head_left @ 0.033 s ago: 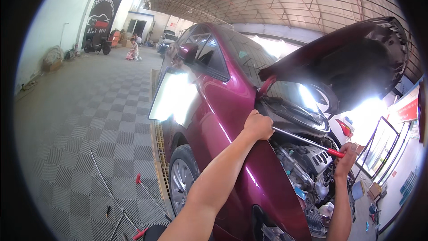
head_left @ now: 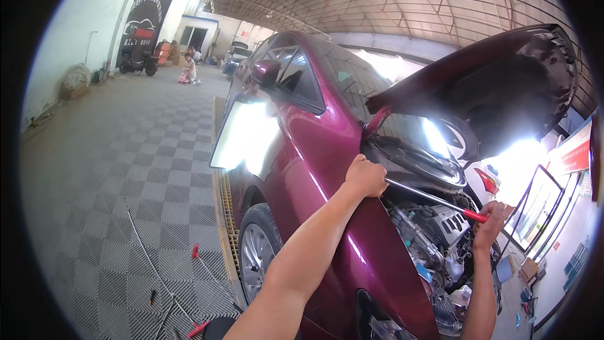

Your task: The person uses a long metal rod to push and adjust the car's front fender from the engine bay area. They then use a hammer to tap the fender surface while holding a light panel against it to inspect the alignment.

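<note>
A long metal rod (head_left: 428, 196) with a red handle (head_left: 474, 216) slants across the edge of the open engine bay of a dark purple car (head_left: 302, 145). My left hand (head_left: 367, 176) is closed around the rod's upper end, resting at the top edge of the fender (head_left: 371, 245). Beyond this hand the rod's tip is hidden. At the other end my right hand (head_left: 489, 223) grips the red handle. Below the rod lies the engine (head_left: 440, 226). A bright light panel (head_left: 245, 135) stands against the car's side, by the door.
Overhead to the right rises the raised hood (head_left: 478, 88). Several rods with red handles (head_left: 195, 252) lie on the grey checkered floor (head_left: 145, 195) at left. The front wheel (head_left: 257, 245) is beside my left forearm. Far back, a person (head_left: 189, 69) is low near the floor.
</note>
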{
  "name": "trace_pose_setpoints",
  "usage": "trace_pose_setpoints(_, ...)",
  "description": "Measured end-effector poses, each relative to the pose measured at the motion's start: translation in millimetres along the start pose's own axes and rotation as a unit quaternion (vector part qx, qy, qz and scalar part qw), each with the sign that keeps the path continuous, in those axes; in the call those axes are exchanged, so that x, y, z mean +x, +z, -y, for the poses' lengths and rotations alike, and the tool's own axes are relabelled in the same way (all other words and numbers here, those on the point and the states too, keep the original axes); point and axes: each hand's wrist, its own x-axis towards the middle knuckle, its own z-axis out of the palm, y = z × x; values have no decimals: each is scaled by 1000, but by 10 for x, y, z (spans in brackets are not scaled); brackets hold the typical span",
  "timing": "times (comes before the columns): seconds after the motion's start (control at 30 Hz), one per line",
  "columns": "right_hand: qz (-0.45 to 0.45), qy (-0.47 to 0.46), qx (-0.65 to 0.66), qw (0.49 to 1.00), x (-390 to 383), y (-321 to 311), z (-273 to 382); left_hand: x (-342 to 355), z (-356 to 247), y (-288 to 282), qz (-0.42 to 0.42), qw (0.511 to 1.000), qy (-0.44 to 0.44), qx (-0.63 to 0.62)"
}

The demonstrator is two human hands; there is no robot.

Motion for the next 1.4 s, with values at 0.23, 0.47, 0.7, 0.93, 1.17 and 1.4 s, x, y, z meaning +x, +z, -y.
trace_pose_setpoints(0.23, -14, -9, -18, 1000, 39, 78, 35, 4, 4, -19, 2, 1000, -5, -8)
trace_pose_setpoints(0.47, 5, 68, -15, 998, 307, 117, -26, 152, 32, 67, 0, 1000, -28, 10)
trace_pose_setpoints(0.7, -9, -6, -11, 1000, 369, 124, -245, 260, 136, 97, 15, 996, -48, 67)
trace_pose_setpoints(0.93, -35, -37, -14, 999, 487, 167, -208, 275, 142, 15, 43, 998, -24, 49)
trace_pose_setpoints(1.17, -21, -14, -28, 999, 564, 203, -212, 313, 163, 22, 51, 996, -20, 67)
trace_pose_setpoints(1.4, -45, -64, -15, 997, 627, 93, -446, 329, 163, 57, 48, 995, -10, 90)
